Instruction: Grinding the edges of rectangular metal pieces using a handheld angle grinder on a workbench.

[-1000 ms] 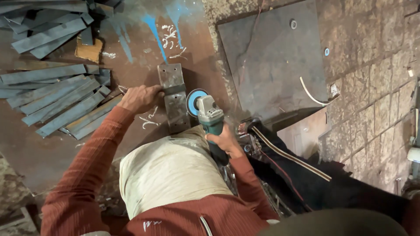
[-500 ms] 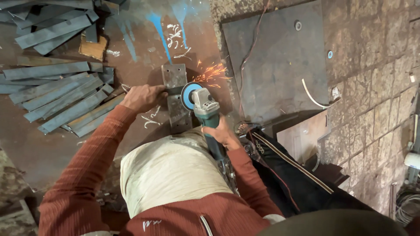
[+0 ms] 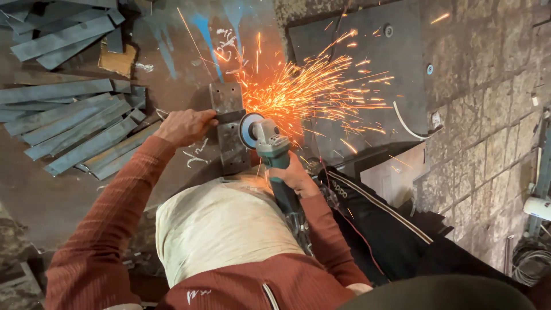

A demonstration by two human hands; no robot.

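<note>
Two hands at work: both busy on one metal piece, sparks flying.
Left hand: the left hand (image 3: pixel 185 126) is clamped down on the left edge of the steel plate (image 3: pixel 228 129), fingers curled over it, pinning it flat.
Right hand: the right hand (image 3: pixel 294 175) has its grip clenched around the body of the angle grinder (image 3: pixel 271 150), tool pointing away from the person.
Grinder disc: the disc (image 3: pixel 250 130) is standing on edge and biting the right edge of the plate, about halfway along its length.
Steel plate: long, narrow, with small holes near its far end; it lies on the rusty brown surface (image 3: pixel 51 189), near that surface's right edge, just ahead of the person's knee.
Sparks: a bright orange spray of sparks (image 3: pixel 304 95) fans out from the disc to the right and away, over the dark sheet of metal (image 3: pixel 367 74) beyond the right edge.
Left side: a heap of grey flat bars (image 3: pixel 74 123) is fanned out toward the surface's left edge, well apart from the plate.
Far edge: blue paint streaks (image 3: pixel 202 28) and white chalk marks near the far edge.
Clothing: rust-red ribbed sleeves, pale cloth over the lap.
Right of person: dark fabric with pale stripes (image 3: pixel 379 224) lies beside a stone block wall (image 3: pixel 488 115).
</note>
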